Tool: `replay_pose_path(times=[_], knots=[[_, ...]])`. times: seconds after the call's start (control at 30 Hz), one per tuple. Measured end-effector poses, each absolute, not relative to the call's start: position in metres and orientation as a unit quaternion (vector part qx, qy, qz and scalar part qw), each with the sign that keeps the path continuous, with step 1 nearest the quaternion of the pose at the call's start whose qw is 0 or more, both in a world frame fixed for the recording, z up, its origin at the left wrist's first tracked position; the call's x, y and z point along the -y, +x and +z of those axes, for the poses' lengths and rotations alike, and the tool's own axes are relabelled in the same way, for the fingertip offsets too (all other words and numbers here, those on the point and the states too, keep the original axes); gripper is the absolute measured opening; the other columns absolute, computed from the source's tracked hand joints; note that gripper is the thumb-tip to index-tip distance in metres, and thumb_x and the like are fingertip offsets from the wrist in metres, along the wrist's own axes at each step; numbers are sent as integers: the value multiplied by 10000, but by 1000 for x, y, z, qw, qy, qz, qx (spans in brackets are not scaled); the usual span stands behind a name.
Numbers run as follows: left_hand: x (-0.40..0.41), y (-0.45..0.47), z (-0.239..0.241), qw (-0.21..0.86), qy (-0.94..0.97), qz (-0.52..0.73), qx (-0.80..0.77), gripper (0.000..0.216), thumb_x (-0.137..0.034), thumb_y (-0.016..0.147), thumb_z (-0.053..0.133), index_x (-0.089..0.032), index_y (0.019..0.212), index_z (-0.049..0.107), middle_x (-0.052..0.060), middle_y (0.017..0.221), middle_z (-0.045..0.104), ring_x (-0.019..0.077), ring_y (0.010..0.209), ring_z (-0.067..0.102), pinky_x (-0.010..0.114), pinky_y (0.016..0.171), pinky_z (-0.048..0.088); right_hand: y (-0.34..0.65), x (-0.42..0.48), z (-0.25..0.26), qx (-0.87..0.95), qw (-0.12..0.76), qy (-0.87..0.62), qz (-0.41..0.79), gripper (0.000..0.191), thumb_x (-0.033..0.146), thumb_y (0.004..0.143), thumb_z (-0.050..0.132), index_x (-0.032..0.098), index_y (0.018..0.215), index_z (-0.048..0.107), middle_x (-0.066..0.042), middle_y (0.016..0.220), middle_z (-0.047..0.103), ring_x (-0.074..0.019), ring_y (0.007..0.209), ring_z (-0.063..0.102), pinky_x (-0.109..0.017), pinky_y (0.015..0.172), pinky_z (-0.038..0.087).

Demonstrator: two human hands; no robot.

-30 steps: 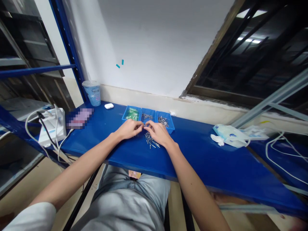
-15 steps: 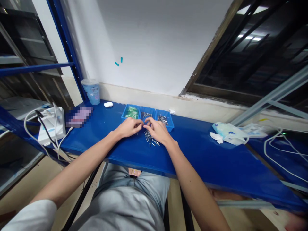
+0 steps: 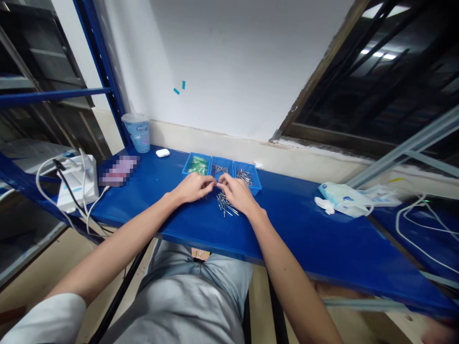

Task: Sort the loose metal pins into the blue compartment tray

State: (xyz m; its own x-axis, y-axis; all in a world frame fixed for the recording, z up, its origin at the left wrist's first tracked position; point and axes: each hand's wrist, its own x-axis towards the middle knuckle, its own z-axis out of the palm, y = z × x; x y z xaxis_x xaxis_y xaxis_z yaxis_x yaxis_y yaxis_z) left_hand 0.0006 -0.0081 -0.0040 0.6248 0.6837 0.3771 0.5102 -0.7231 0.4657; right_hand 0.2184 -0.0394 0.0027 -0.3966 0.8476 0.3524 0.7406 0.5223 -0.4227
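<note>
Left hand (image 3: 193, 188) and right hand (image 3: 237, 192) come fingertip to fingertip between three blue trays (image 3: 234, 168) and the bench's (image 3: 297, 224) front edge; whether either grips anything cannot be told. Blue surface stretches rightward to a soft pack (image 3: 343, 198). Slim, shiny metal pins (image 3: 225, 206) lie loosely heaped beside the right hand.
</note>
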Motion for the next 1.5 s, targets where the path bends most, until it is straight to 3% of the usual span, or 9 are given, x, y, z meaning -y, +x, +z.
replay_pose_path(times=[0.17,0.3,0.43,0.6,0.73,0.87,1.07,1.3,1.5], knots=[[8,1,-4,148,888,271,-341,354,-334,1021,472,-157,1071,775,44,756,743,156,648,633,269,676,413,217,39,3,830,265,-479,103,155,330,1049,592,226,1125,678,-15,846,761,-191,758,690,-267,742,416],[8,1,-5,152,888,269,-340,353,-333,1023,466,-157,1040,772,38,739,732,150,633,618,268,669,406,218,40,3,834,250,-482,98,212,332,1079,523,223,1000,686,-13,778,737,-187,722,672,-271,732,411],[9,1,-4,168,886,274,-335,351,-360,1034,478,-157,1095,758,27,734,728,147,628,615,265,668,410,219,40,2,843,253,-468,80,196,339,1069,539,233,1067,704,-15,790,748,-202,738,689,-280,718,416],[8,-5,4,182,857,325,-356,384,-386,1066,464,-155,1222,728,3,667,693,148,611,614,267,692,427,221,42,3,791,390,-471,-6,387,402,1109,396,210,1129,732,-124,1089,794,-245,934,740,-336,864,496],[0,-17,7,167,890,250,-343,303,-343,1001,554,-164,1035,797,6,615,653,129,533,532,273,617,372,221,40,8,688,465,-554,-61,481,462,1112,352,182,1207,731,-149,982,793,-264,895,742,-364,844,500],[-7,-25,3,189,902,183,-341,253,-332,934,650,-170,1021,825,14,633,692,134,536,552,274,624,402,222,36,8,689,398,-604,-35,417,453,1082,478,207,1346,686,-69,810,769,-248,787,725,-330,734,456],[-10,-24,-4,210,905,163,-333,178,-266,888,684,-186,958,826,32,777,781,148,598,625,275,668,447,215,38,2,804,302,-512,2,310,398,1088,500,230,1108,759,-46,800,771,-213,744,706,-296,722,418],[-9,-19,-8,196,907,168,-331,148,-218,890,673,-200,929,814,26,779,781,163,643,656,274,681,437,205,42,1,859,171,-481,47,189,292,1035,614,248,1036,799,-36,792,770,-214,768,695,-291,708,396],[-8,-15,-10,169,911,151,-344,166,-221,925,647,-186,976,801,40,801,783,175,677,666,276,678,419,203,43,2,857,126,-495,62,167,380,998,701,255,991,812,-30,773,763,-222,779,701,-292,675,370]])
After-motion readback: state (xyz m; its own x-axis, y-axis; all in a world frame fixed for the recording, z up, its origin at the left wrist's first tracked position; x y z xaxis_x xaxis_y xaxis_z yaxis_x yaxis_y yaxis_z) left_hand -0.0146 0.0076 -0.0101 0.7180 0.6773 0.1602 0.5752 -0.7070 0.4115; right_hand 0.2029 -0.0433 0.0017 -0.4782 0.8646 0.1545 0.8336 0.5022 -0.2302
